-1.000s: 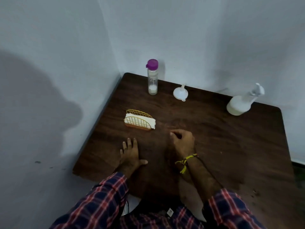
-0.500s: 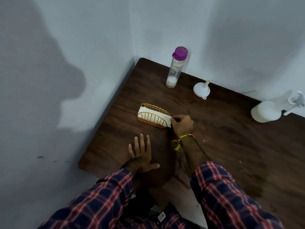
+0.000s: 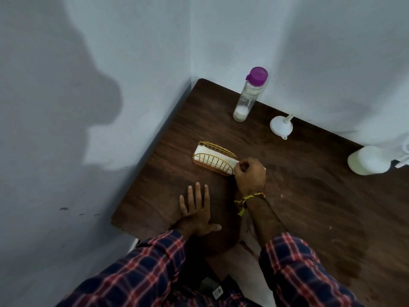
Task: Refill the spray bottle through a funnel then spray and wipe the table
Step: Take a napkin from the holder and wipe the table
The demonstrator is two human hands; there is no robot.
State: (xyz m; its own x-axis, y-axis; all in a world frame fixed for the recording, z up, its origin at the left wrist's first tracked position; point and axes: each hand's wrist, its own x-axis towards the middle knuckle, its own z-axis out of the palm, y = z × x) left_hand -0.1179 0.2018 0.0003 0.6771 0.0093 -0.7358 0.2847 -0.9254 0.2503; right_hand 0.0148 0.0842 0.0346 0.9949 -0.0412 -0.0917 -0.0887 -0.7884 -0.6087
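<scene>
A gold wire holder [image 3: 207, 145] with white napkins [image 3: 203, 153] stands on the dark wooden table [image 3: 309, 196]. My right hand [image 3: 250, 175] is closed on the right end of the napkins at the holder. My left hand [image 3: 198, 209] lies flat on the table near the front edge, fingers spread, holding nothing. A clear bottle with a purple cap [image 3: 249, 95] stands at the back with a little white liquid at its bottom. A white funnel [image 3: 281, 127] lies to its right. The white spray bottle [image 3: 369, 160] sits at the far right, its head cut off by the frame edge.
The table fits into a corner of pale walls [image 3: 110, 85] at the left and the back. Its front-left corner [image 3: 114, 220] is close to my left hand. A darker wet-looking patch [image 3: 332, 258] lies on the table's right front part.
My right hand reached forward from the middle of the table to the napkin holder and closed on the napkins' end. The view swung left. My left hand stayed flat.
</scene>
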